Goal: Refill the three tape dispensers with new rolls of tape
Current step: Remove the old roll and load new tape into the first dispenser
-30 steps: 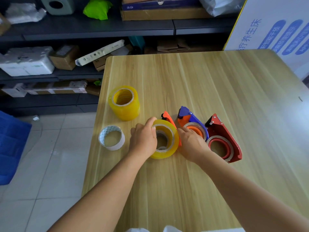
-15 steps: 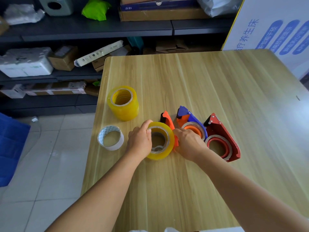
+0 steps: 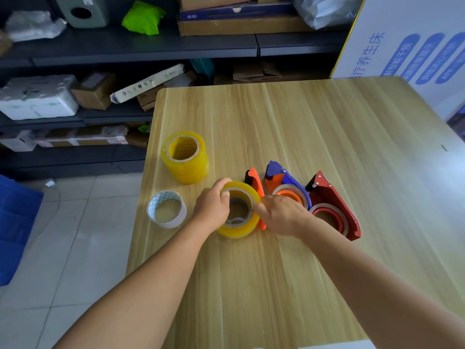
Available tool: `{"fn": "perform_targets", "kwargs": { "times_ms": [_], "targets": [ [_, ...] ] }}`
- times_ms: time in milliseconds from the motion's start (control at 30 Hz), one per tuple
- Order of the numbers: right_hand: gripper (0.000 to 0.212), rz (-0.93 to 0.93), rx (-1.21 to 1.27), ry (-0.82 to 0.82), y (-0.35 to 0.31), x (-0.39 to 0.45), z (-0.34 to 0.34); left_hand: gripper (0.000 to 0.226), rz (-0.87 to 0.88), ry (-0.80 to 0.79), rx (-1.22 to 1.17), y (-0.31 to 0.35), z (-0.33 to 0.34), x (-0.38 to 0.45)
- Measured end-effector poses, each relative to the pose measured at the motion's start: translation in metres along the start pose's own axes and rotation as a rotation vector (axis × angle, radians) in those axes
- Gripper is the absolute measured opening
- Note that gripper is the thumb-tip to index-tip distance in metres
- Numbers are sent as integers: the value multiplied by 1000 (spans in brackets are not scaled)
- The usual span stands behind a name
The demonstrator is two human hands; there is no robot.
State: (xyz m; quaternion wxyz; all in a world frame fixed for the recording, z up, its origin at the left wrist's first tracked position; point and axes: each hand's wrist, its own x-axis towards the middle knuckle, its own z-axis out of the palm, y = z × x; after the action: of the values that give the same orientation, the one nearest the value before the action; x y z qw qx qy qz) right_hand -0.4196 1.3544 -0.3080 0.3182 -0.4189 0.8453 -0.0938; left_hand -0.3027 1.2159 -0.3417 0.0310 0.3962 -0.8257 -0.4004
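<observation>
A light wooden table (image 3: 302,137) with pale grain carries everything. Near its left edge stands a tall stack of yellow translucent tape rolls (image 3: 185,161), and just in front of it lies a white tape roll (image 3: 166,209). Toward the middle sits another yellow tape roll (image 3: 240,210), touching an orange plastic dispenser (image 3: 254,181). Beside that stand a blue-and-orange dispenser (image 3: 284,181) and a red metal dispenser (image 3: 334,205).

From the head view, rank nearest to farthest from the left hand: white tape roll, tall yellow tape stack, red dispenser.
From the left hand:
1. White tape roll, just to its left.
2. Tall yellow tape stack, beyond it, near the table's left edge.
3. Red dispenser, far right, past the right hand.
</observation>
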Motion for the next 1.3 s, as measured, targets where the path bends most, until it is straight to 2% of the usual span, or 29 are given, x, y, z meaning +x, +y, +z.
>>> {"fn": "perform_targets", "kwargs": {
  "times_ms": [100, 200, 300, 467, 633, 733, 800, 967, 1133, 1300],
  "targets": [
    [50, 35, -58, 29, -4, 1, 1, 35, -100, -4, -315, -1, -4, 10],
    [49, 48, -84, 26, -7, 0, 0, 42, -202, -59, -410, -4, -4, 17],
    [46, 59, -104, 48, -11, 1, -2, 56, -234, -62, -332, -2, 1, 18],
    [38, 53, -201, 3, -18, 5, -7, 57, -168, 2, -179, -2, 5, 15],
    [46, 91, -181, 37, -10, 11, 2, 47, -143, 8, -279, -4, 13, 6],
    [31, 15, -366, 31, -11, 14, 2, 48, -156, 8, -254, -2, 16, 8],
    [28, -4, -455, 60, -12, 18, 4, 47, -189, 22, -217, -3, 21, 7],
    [43, 67, -297, 148, -12, 24, 13, 40, -165, 104, -31, -21, 35, -5],
    [56, -46, -307, 379, -19, 7, 39, 40, -138, 158, 20, -21, 36, -10],
    [57, -146, -255, 307, -32, 1, 57, 26, -190, 126, -57, -23, 29, -6]
  ]
}}
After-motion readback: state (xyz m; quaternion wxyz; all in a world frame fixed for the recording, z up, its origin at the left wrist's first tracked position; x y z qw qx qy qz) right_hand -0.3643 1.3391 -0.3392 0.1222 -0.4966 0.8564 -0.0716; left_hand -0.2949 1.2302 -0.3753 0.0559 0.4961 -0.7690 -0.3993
